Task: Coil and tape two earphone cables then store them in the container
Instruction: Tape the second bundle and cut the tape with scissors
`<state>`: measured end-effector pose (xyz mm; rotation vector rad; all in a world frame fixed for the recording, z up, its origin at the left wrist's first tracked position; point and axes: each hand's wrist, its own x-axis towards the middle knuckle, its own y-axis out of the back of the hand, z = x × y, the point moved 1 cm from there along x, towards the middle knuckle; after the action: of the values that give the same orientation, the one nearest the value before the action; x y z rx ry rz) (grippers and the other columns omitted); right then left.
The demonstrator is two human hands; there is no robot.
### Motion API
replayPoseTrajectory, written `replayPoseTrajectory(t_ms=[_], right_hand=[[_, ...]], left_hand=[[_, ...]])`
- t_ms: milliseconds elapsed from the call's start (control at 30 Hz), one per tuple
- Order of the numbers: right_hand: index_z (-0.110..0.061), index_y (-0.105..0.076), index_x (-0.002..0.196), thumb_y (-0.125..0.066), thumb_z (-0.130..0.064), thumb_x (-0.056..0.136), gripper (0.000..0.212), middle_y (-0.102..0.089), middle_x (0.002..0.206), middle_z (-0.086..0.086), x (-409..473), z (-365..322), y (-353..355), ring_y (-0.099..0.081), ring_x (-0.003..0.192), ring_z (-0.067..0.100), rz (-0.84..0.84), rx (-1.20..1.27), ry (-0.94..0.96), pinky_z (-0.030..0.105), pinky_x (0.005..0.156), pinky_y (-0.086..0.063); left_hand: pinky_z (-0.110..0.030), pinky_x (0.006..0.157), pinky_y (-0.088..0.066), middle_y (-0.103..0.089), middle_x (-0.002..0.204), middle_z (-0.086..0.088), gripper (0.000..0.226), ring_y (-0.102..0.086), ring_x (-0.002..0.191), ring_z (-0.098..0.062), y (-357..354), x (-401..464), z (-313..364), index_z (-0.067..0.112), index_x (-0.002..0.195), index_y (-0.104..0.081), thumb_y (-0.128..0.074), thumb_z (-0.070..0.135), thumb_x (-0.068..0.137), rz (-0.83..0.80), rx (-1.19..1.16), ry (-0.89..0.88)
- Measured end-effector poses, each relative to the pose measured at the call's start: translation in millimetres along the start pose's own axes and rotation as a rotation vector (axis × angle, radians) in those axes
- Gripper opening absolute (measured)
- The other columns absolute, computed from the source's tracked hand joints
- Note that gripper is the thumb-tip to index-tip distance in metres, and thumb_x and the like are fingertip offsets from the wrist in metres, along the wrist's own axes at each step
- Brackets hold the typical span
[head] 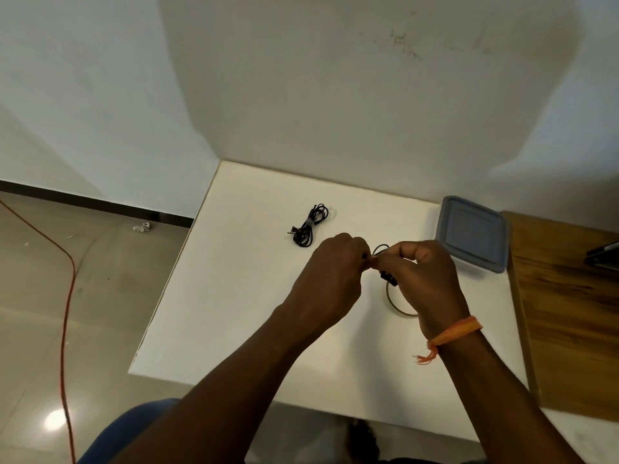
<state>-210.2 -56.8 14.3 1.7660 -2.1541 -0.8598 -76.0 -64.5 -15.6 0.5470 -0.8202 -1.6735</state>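
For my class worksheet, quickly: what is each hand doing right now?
Left hand: fingers curled, pinching the black earphone cable.
Right hand: fingers curled, holding the same cable.

White counter against a pale wall. Left of counter: glossy tiled floor, orange cord trailing across it, small crumpled scrap near dark skirting. Right of counter: wooden board, dark object at its far edge.
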Motion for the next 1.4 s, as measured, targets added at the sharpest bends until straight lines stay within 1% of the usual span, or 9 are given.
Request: replayPoseTrajectory(t_ms=[100,233,367,600,700,933,1100,1200,1400], right_hand=[[-0.013,-0.073,0.067,-0.077,-0.017,0.073,0.008,-0.066,0.073,0.001,4,4,6,-0.063,0.076,0.023,-0.013,-0.132,0.108,0.043,0.072,-0.056],[0.003,-0.073,0.078,-0.073,-0.005,0.075,0.008,-0.071,0.082,0.022,6,8,10,-0.069,0.08,0.031,-0.194,0.203,-0.205,0.038,0.074,-0.055],[-0.002,-0.074,0.078,-0.073,-0.011,0.074,0.009,-0.073,0.08,0.016,6,15,9,-0.071,0.077,0.025,-0.275,0.395,-0.457,0.037,0.071,-0.052],[-0.009,-0.074,0.09,-0.078,-0.023,0.071,0.024,-0.073,0.09,0.01,7,18,9,-0.067,0.082,0.018,-0.317,0.519,-0.626,0.032,0.06,-0.052],[-0.007,-0.073,0.093,-0.08,-0.028,0.062,0.038,-0.071,0.086,0.008,7,16,10,-0.064,0.075,0.017,-0.332,0.561,-0.652,0.034,0.064,-0.052],[-0.009,-0.076,0.082,-0.078,-0.037,0.067,0.031,-0.071,0.082,0.007,10,17,12,-0.064,0.081,0.02,-0.389,0.556,-0.606,0.036,0.069,-0.053],[-0.006,-0.073,0.094,-0.06,-0.032,0.081,0.031,-0.071,0.094,0.012,13,14,19,-0.066,0.086,0.024,-0.432,0.624,-0.527,0.042,0.085,-0.049],[-0.005,-0.071,0.103,-0.056,-0.022,0.089,0.027,-0.07,0.1,0.018,13,13,20,-0.07,0.087,0.028,-0.442,0.618,-0.435,0.043,0.08,-0.056],[-0.009,-0.066,0.112,-0.069,-0.032,0.074,0.044,-0.071,0.096,0.013,9,9,14,-0.069,0.087,0.031,-0.486,0.564,-0.223,0.039,0.067,-0.059]], left_hand=[[-0.028,0.064,-0.032,-0.058,0.09,-0.004,0.013,-0.049,0.077,-0.017,-1,-1,1,0.012,0.102,-0.066,-0.054,0.013,0.096,-0.07,-0.011,-0.03],[-0.026,0.069,-0.037,-0.062,0.096,-0.006,0.015,-0.056,0.089,-0.018,-1,0,-1,0.014,0.106,-0.068,-0.057,0.015,0.096,-0.221,-0.101,-0.006],[-0.025,0.073,-0.038,-0.063,0.103,-0.01,0.018,-0.056,0.095,-0.021,2,-2,-2,0.009,0.111,-0.066,-0.053,0.013,0.098,-0.303,-0.145,-0.005],[-0.028,0.075,-0.037,-0.058,0.103,-0.013,0.023,-0.052,0.094,-0.024,0,-6,-3,0.004,0.11,-0.059,-0.042,0.004,0.095,-0.314,-0.131,-0.031],[-0.028,0.069,-0.038,-0.059,0.09,-0.007,0.019,-0.051,0.083,-0.017,-3,-9,-3,0.006,0.1,-0.061,-0.05,0.018,0.093,-0.237,-0.18,-0.065],[-0.016,0.056,-0.032,-0.053,0.064,0.011,0.015,-0.049,0.061,-0.005,2,-6,1,0.011,0.081,-0.066,-0.067,0.023,0.09,-0.11,-0.302,0.029],[-0.022,0.062,-0.045,-0.07,0.077,0.003,0.011,-0.061,0.069,-0.008,4,-1,-4,0.013,0.086,-0.074,-0.073,0.024,0.085,-0.125,-0.448,0.145],[-0.015,0.058,-0.041,-0.07,0.077,0.002,0.005,-0.055,0.062,-0.001,8,0,-6,0.014,0.084,-0.073,-0.073,0.019,0.085,-0.117,-0.58,0.2],[-0.021,0.058,-0.042,-0.066,0.068,0.003,0.007,-0.053,0.059,-0.007,11,0,-5,0.01,0.082,-0.072,-0.072,0.015,0.086,-0.055,-0.666,0.227]])
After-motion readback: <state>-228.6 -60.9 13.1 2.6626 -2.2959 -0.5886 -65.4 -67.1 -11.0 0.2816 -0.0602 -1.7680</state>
